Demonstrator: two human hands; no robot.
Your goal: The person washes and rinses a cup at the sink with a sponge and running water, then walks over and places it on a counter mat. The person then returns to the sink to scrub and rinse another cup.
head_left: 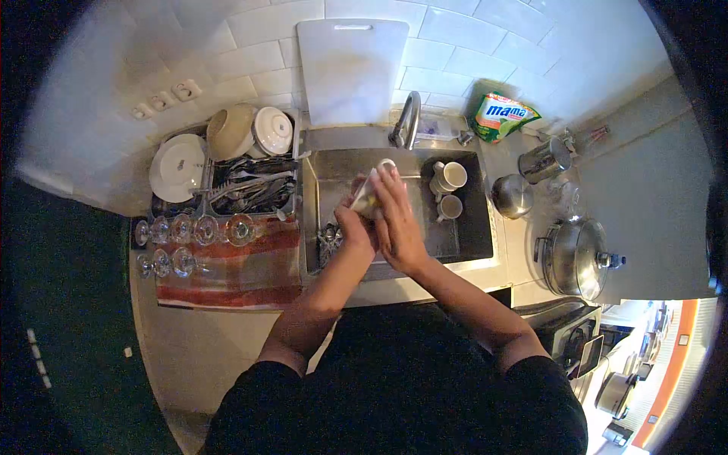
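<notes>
Over the sink, my left hand is closed around a white mug, largely covered by my fingers. A small yellowish patch shows on it. My right hand presses along the other side of the mug, with its fingers lying over it. Two cream mugs are stacked in the sink to the right, and another mug lies just below them. Metal cutlery rests in the sink's left corner.
A faucet rises behind the sink. At left stand a dish rack with plates, bowls and cutlery, and several upturned glasses on a striped cloth. A detergent pouch and a lidded pot stand at right.
</notes>
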